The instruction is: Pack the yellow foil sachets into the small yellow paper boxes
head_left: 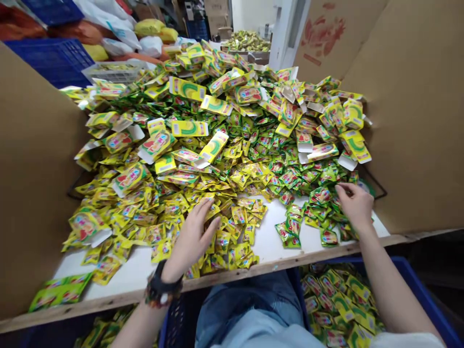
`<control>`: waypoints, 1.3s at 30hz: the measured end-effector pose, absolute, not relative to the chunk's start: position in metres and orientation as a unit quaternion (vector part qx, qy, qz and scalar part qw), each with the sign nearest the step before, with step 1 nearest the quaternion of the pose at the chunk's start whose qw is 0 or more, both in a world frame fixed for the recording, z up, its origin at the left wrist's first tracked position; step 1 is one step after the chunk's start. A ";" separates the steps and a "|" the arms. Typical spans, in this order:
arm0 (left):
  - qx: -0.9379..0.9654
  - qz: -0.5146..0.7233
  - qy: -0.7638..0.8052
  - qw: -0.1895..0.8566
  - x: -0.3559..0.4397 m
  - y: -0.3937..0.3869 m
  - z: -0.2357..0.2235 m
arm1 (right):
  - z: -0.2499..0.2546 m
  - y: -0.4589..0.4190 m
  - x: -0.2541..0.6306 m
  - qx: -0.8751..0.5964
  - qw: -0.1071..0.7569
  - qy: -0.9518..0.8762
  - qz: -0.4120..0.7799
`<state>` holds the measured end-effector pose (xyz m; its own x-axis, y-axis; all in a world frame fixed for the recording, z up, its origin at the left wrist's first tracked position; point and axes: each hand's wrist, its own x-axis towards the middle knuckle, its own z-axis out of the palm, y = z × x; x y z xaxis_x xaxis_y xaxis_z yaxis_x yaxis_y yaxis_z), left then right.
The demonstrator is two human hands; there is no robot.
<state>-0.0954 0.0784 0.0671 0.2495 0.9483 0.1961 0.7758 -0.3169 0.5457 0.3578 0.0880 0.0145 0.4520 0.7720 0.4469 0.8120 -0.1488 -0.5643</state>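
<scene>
A large heap of small yellow and green foil sachets (217, 179) covers the white tabletop (270, 241), with flat yellow-and-green cartons (188, 128) scattered on top. My left hand (194, 237) rests with fingers apart on yellow sachets near the table's front. My right hand (357, 205) is curled over green sachets (321, 195) at the right of the heap, and its fingertips touch them. I cannot tell whether those fingers pinch one. A dark beaded band (163, 285) circles my left wrist.
Tall cardboard panels (409, 121) stand at the table's left and right sides. A wooden front edge (275, 266) runs below my hands. Under it, a blue crate (416, 285) holds yellow-green cartons. Sacks, blue crates (50, 60) and another sachet pile (246, 41) stand behind.
</scene>
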 end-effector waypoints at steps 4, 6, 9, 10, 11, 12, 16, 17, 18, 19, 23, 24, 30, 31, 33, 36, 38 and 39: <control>0.828 0.219 0.489 0.166 -0.024 0.191 0.088 | -0.002 0.088 0.403 -0.771 0.412 -0.484 -0.025; 0.829 0.202 0.503 0.137 0.016 0.249 0.095 | -0.009 0.097 0.397 -0.728 0.433 -0.531 -0.009; 0.786 0.194 0.583 0.075 0.064 0.317 0.102 | -0.014 0.120 0.380 -0.689 0.419 -0.592 -0.005; 0.769 0.191 0.607 0.058 0.075 0.333 0.102 | -0.015 0.130 0.377 -0.694 0.403 -0.596 -0.006; 0.754 0.190 0.627 0.043 0.083 0.346 0.102 | -0.016 0.141 0.377 -0.703 0.386 -0.597 -0.002; 0.743 0.188 0.642 0.032 0.089 0.357 0.100 | -0.017 0.153 0.379 -0.708 0.370 -0.601 0.006; 0.733 0.183 0.655 -0.003 0.099 0.384 0.084 | -0.021 0.209 0.399 -0.688 0.317 -0.649 0.072; 0.738 0.176 0.651 0.000 0.101 0.388 0.079 | -0.021 0.225 0.403 -0.681 0.309 -0.659 0.081; 0.746 0.168 0.644 0.008 0.104 0.393 0.074 | -0.021 0.240 0.406 -0.676 0.305 -0.666 0.085; 0.757 0.163 0.632 0.017 0.107 0.396 0.070 | -0.021 0.253 0.407 -0.670 0.304 -0.672 0.083; 0.811 0.181 0.554 0.048 0.121 0.403 0.055 | -0.025 0.284 0.402 -0.661 0.308 -0.681 0.070; 0.818 0.188 0.540 0.059 0.124 0.402 0.052 | -0.027 0.284 0.399 -0.662 0.306 -0.681 0.067; 0.865 0.177 0.458 0.104 0.123 0.373 0.050 | -0.038 0.260 0.383 -0.660 0.283 -0.693 0.058; 0.873 0.166 0.445 0.106 0.121 0.365 0.051 | -0.039 0.256 0.380 -0.659 0.281 -0.695 0.059; 0.886 0.144 0.427 0.111 0.118 0.350 0.051 | -0.038 0.253 0.374 -0.656 0.276 -0.700 0.062; 0.895 0.120 0.415 0.107 0.113 0.329 0.048 | -0.034 0.252 0.368 -0.646 0.271 -0.711 0.070; 0.899 0.109 0.412 0.100 0.108 0.317 0.044 | -0.030 0.250 0.365 -0.635 0.269 -0.720 0.077; 0.901 0.103 0.411 0.095 0.106 0.311 0.042 | -0.028 0.248 0.364 -0.629 0.272 -0.724 0.080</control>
<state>0.1058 0.3112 0.0418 0.6412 0.7598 0.1078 0.7205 -0.6444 0.2561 0.3637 0.2481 -0.0278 -0.0604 0.9541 0.2932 0.8669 0.1958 -0.4585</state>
